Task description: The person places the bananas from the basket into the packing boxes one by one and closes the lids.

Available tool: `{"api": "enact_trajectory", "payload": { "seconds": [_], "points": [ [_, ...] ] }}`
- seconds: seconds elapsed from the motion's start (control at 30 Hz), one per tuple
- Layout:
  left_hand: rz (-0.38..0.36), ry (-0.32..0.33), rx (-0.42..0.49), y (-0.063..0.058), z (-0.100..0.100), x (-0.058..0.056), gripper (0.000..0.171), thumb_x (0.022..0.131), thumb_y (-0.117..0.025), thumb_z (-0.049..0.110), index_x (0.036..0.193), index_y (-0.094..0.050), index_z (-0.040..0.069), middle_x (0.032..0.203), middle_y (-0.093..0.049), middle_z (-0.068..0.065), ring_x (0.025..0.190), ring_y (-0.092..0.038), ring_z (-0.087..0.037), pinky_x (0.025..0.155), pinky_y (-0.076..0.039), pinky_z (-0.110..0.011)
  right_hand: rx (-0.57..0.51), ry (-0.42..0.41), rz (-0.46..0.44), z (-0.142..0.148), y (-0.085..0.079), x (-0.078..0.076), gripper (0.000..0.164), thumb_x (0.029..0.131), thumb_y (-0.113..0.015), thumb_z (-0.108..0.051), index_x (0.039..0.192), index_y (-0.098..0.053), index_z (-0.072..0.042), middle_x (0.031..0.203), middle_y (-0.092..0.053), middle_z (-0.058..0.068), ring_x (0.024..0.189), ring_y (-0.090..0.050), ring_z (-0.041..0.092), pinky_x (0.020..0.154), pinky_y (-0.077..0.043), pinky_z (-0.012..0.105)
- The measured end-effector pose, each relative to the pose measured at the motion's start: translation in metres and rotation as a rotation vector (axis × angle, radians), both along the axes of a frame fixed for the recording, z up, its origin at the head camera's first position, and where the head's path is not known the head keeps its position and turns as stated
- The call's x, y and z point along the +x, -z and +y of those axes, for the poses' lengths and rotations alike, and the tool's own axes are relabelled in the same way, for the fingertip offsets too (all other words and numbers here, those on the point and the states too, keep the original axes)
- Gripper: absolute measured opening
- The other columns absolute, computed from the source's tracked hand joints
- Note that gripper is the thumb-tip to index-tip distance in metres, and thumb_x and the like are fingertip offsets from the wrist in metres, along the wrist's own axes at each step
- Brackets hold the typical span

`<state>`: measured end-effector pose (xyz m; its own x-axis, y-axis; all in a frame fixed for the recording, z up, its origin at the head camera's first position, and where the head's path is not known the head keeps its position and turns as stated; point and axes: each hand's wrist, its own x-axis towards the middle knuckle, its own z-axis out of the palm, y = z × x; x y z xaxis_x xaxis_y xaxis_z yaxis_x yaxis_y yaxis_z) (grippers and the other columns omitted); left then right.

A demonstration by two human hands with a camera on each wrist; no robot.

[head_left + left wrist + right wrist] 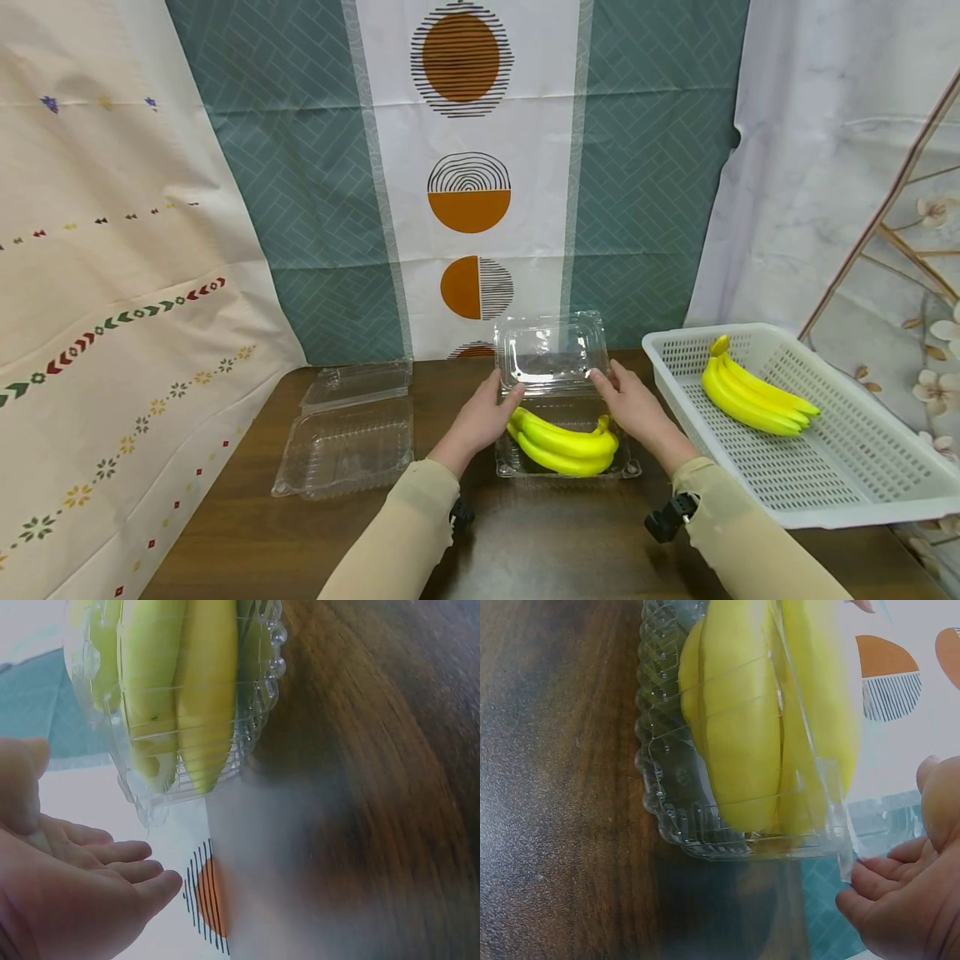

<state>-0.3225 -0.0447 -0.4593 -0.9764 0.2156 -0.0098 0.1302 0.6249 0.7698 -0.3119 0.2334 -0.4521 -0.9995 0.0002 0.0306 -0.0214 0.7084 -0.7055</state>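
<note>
A clear plastic clamshell box (504,468) stands on the table with its lid (551,350) raised at the back. Inside lies a bunch of yellow bananas (562,446), also seen through the box wall in both wrist views. My left hand (480,417) is beside the left end of the lid, thumb overlapping its lower corner. In the left wrist view, its fingers (131,862) reach forward, loosely extended. My right hand (633,404) is at the lid's right end, thumb over its edge. The right wrist view shows its fingers (877,881) relaxed, close to the box corner.
Left on the brown table (517,542) lies another clear clamshell box (345,446), lid folded back. At right, a white perforated basket (862,467) contains a second bunch of bananas (750,392). A patterned curtain (480,233) hangs behind the table.
</note>
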Motion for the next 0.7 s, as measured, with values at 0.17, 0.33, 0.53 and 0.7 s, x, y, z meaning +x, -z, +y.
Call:
{"api": "enact_trajectory", "payload": {
  "seconds": [0.17, 0.33, 0.53, 0.7],
  "points": [
    [-0.003, -0.001, 0.024, -0.001, -0.002, 0.002, 0.095, 0.111, -0.048, 0.069, 0.178, -0.017, 0.010, 0.181, -0.026, -0.017, 0.165, -0.027, -0.040, 0.131, -0.025, -0.060, -0.020, -0.001, 0.013, -0.001, -0.003, 0.002, 0.091, 0.118, -0.039, -0.058, 0.172, -0.011, 0.010, 0.173, -0.029, 0.036, 0.156, -0.037, 0.054, 0.124, -0.033, 0.068],
    [-0.003, -0.009, 0.048, -0.003, -0.002, 0.004, 0.097, 0.111, -0.050, 0.069, 0.179, -0.011, 0.014, 0.182, -0.023, -0.015, 0.165, -0.027, -0.039, 0.131, -0.025, -0.061, -0.029, 0.003, 0.052, -0.002, -0.009, 0.005, 0.089, 0.119, -0.038, -0.057, 0.173, -0.011, 0.009, 0.173, -0.029, 0.035, 0.157, -0.036, 0.052, 0.125, -0.033, 0.066],
    [0.003, -0.009, 0.067, -0.006, -0.002, 0.005, 0.095, 0.112, -0.050, 0.067, 0.180, -0.008, 0.016, 0.182, -0.023, -0.015, 0.164, -0.029, -0.041, 0.130, -0.027, -0.063, -0.055, 0.020, 0.094, -0.003, -0.013, 0.006, 0.092, 0.117, -0.037, -0.061, 0.173, -0.011, 0.008, 0.172, -0.031, 0.035, 0.157, -0.038, 0.051, 0.124, -0.036, 0.064],
    [0.002, -0.016, 0.078, -0.008, -0.004, 0.007, 0.096, 0.111, -0.051, 0.067, 0.180, -0.006, 0.018, 0.180, -0.029, -0.014, 0.163, -0.031, -0.041, 0.129, -0.028, -0.063, -0.080, 0.025, 0.094, -0.003, -0.014, 0.006, 0.090, 0.118, -0.039, -0.058, 0.174, -0.009, 0.006, 0.173, -0.030, 0.034, 0.158, -0.037, 0.049, 0.125, -0.036, 0.063]
  ]
}}
